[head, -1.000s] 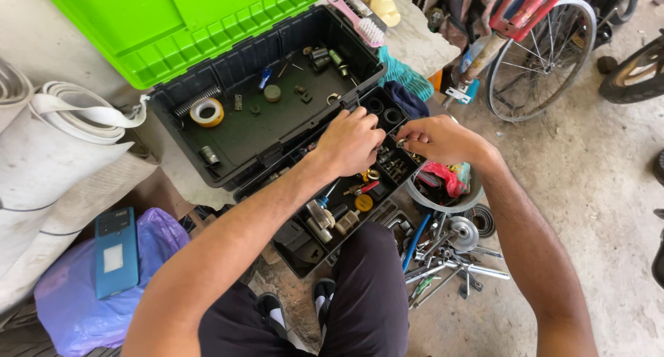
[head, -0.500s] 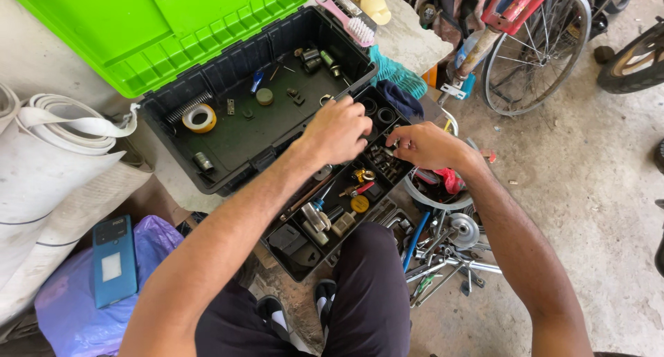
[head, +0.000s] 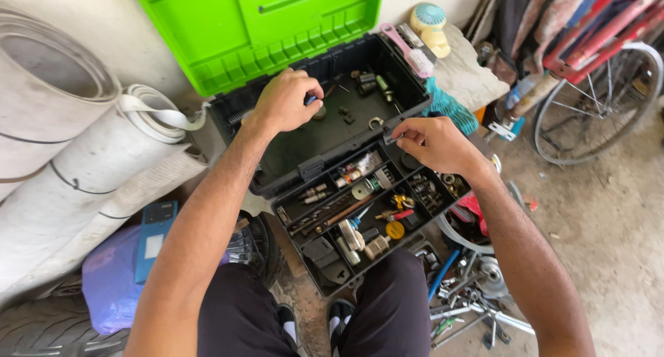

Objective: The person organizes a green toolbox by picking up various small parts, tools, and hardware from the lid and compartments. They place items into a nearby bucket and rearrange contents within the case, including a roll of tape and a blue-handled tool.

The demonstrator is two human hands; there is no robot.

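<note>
cluttered workshop corner in daylight

pale plaster wall runs along twelve o'clock; bare concrete floor spreads from three to five. rolled white sheeting leans at nine, a bicycle wheel stands at two, a tyre lies at seven, a stone slab sits at one.

A repair workshop: open toolbox, scattered wrenches, bicycle wheel.
</note>
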